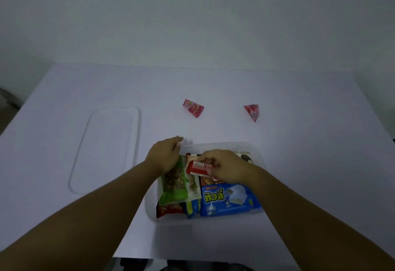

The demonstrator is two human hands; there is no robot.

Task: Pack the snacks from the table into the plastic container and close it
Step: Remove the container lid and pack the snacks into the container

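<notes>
A clear plastic container [255,149] sits at the near middle of the table, packed with several snack packs: a green nut bag [174,182], a blue wafer pack [224,199] and others beneath. My right hand [226,167] is over the container, fingers shut on a small red bar [197,167]. My left hand [165,154] rests at the container's far left corner, on the top of the green bag; its grip is hard to make out. Two pink triangular snack packs [193,108] [252,111] lie on the table beyond the container.
The clear lid [106,148] lies flat on the table to the left of the container. The white table [299,163] ends at a pale wall behind. Dark shapes show below the table's near edge.
</notes>
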